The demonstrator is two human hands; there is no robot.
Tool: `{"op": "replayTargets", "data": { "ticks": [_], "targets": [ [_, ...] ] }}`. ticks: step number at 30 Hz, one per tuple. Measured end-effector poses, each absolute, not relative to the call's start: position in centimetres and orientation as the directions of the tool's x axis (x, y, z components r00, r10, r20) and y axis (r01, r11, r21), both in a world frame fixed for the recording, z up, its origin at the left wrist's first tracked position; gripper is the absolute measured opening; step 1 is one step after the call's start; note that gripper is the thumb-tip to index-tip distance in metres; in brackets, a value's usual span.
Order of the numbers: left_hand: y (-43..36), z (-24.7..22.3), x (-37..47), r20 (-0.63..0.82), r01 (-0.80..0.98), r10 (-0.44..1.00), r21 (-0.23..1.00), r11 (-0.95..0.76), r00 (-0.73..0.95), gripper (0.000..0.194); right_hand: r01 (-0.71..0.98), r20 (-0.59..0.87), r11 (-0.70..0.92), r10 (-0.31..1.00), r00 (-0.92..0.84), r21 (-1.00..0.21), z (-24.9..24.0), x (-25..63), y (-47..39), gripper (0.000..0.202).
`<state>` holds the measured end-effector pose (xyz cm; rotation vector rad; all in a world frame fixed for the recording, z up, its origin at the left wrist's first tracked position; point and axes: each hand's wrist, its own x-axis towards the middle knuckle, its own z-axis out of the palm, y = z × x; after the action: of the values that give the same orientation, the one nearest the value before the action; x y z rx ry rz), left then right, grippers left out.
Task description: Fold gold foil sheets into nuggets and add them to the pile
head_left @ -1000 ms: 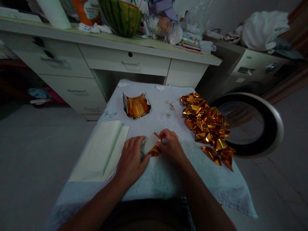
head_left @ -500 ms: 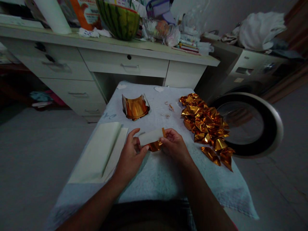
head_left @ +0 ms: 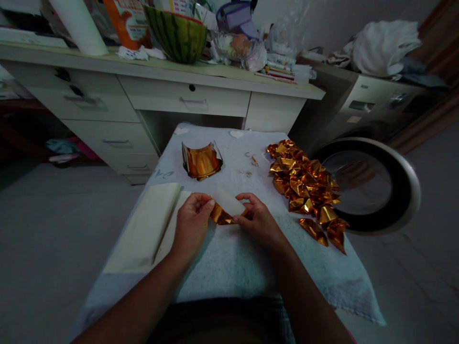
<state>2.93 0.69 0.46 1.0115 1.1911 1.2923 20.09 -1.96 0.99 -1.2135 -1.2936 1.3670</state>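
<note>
Between my two hands is a small sheet of gold foil paper (head_left: 221, 216) with a white side (head_left: 228, 200) facing up. My left hand (head_left: 193, 217) pinches its left corner between thumb and fingers. The right edge is held by my right hand (head_left: 258, 220), thumb below and fingers above. A curved stack of gold foil sheets (head_left: 202, 161) lies farther back on the cloth. To the right is a heap of folded gold foil pieces (head_left: 304, 179). Cream paper sheets (head_left: 143, 229) lie left of my left hand.
A pale blue cloth (head_left: 222, 263) covers the table. Small rubber bands (head_left: 254, 161) lie beyond my hands. Behind stands a counter (head_left: 222, 76) with a cut watermelon (head_left: 177, 36) and bags. At the right is a washing machine with its round door (head_left: 412, 186) open.
My left hand has closed on the foil paper's left corner. The white part has tilted, its right end now lower, and more gold shows at the left.
</note>
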Motion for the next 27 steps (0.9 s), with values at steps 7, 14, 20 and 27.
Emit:
{"op": "replayTargets", "data": {
  "ticks": [7, 14, 20, 27],
  "targets": [
    [-0.2, 0.3, 2.8, -0.080, -0.016, 0.993, 0.997, 0.081, 0.091, 0.033, 0.070, -0.062, -0.060, 0.998, -0.025, -0.996, 0.7, 19.7, -1.8, 0.040],
    [0.0, 0.2, 3.2, -0.057, -0.021, 0.992, 0.998, 0.060, 0.117, 0.048, 0.119, -0.045, -0.040, 0.998, -0.038, -0.992, 0.4, 19.7, -1.7, 0.046],
    [1.2, 0.9, 2.6, -0.081, 0.006, 0.980, 0.997, 0.082, 0.180, 0.042, 0.257, 0.088, 0.072, 0.995, 0.052, -0.964, 0.7, 20.2, -2.0, 0.032],
    [1.8, 0.5, 1.1, 0.014, 0.232, 0.944, 0.968, -0.096, 0.329, 0.039, 0.616, 0.213, 0.347, 0.935, -0.283, -0.708, 2.3, 19.8, -3.0, 0.066]
  ]
}}
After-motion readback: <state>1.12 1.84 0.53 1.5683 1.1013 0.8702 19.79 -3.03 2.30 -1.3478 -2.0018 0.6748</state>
